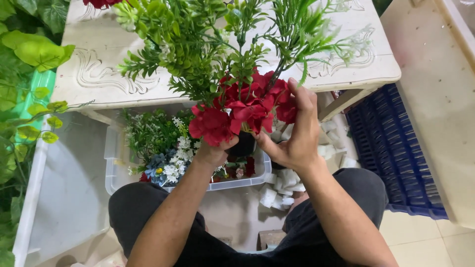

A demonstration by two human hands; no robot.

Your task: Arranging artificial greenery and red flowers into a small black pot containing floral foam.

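Both hands, left and right, clasp the small dark pot; steady it while seating the red flowers evenly.

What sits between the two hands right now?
In the head view, a small dark pot sits between the left hand and right hand, with red artificial flowers and green sprigs rising from it.

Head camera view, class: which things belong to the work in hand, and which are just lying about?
In hand:
left hand
right hand
red flowers
green sprigs
dark pot

Lying about:
clear bin of loose flowers
white foam pieces
blue crate
carved white table
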